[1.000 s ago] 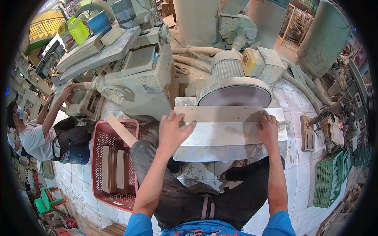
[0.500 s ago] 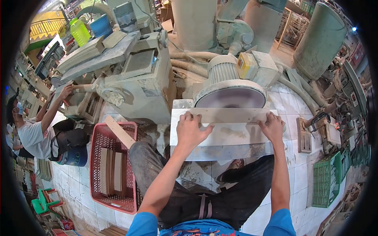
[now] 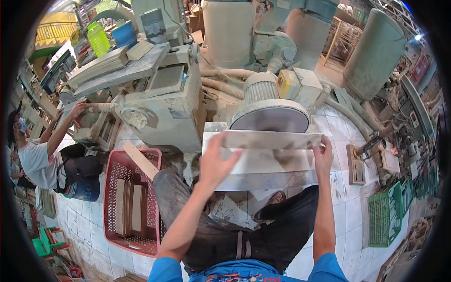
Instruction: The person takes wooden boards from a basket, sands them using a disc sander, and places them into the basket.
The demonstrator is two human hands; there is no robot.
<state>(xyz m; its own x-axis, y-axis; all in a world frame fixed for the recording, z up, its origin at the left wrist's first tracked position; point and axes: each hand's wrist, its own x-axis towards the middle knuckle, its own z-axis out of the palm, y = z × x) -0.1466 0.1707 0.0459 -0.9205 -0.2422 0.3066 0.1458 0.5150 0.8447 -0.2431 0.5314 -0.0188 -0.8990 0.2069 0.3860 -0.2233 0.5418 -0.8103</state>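
A pale flat wooden board (image 3: 272, 140) stands on its long edge on the work table (image 3: 249, 182) of a disc sander, close in front of the round disc (image 3: 270, 117). My right hand (image 3: 322, 155) grips its right end, thumb and fingers around the edge. At the left end is my left hand (image 3: 216, 162), blurred, its thumb spread away from the fingers; whether it touches the board is unclear. Another loose board (image 3: 140, 160) leans over the rim of the red plastic basket (image 3: 109, 202), in which several boards (image 3: 131, 207) stand.
Left, a co-worker (image 3: 40, 160) sits at another dusty machine (image 3: 164, 113) carrying stacked boards. The sander's motor (image 3: 260, 89) and hoses (image 3: 221, 84) lie behind the disc. Right are a clamp (image 3: 371, 145) and a green crate (image 3: 385, 216). My knees flank the table.
The board has tilted, its broad face now more upright toward the disc. My left hand has shifted left and down, loosening from the board; my right hand has moved around its end.
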